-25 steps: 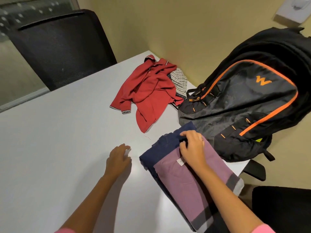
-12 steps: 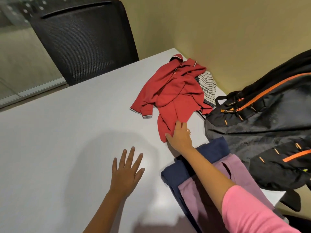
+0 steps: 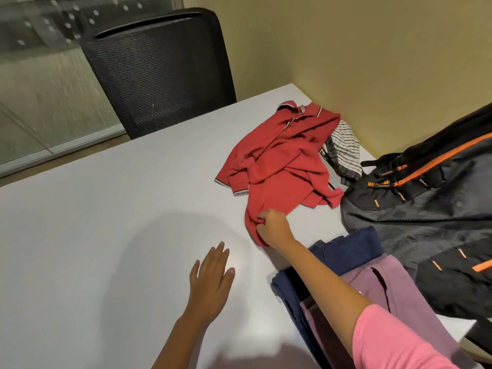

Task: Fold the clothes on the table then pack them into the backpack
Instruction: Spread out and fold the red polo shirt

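**Red polo taken by its hem for folding**

The right hand (image 3: 273, 226) closes its fingers round the near hem of the red polo shirt (image 3: 279, 166), bunching the cloth, probably to drag it toward the open middle of the table (image 3: 93, 235) where there is room to spread it. The left hand (image 3: 211, 279) lies flat, fingers straight, holding nothing, likely ready to smooth the shirt once it arrives.

The shirt lies crumpled near the table's far right corner, sleeves twisted, its trimmed collar toward the far edge. A striped garment (image 3: 343, 147) peeks out from under its right side. Along the right edge, a folded navy piece (image 3: 343, 251) and a mauve one (image 3: 378, 288) lie stacked beside the backpack (image 3: 426, 222), handy for packing.
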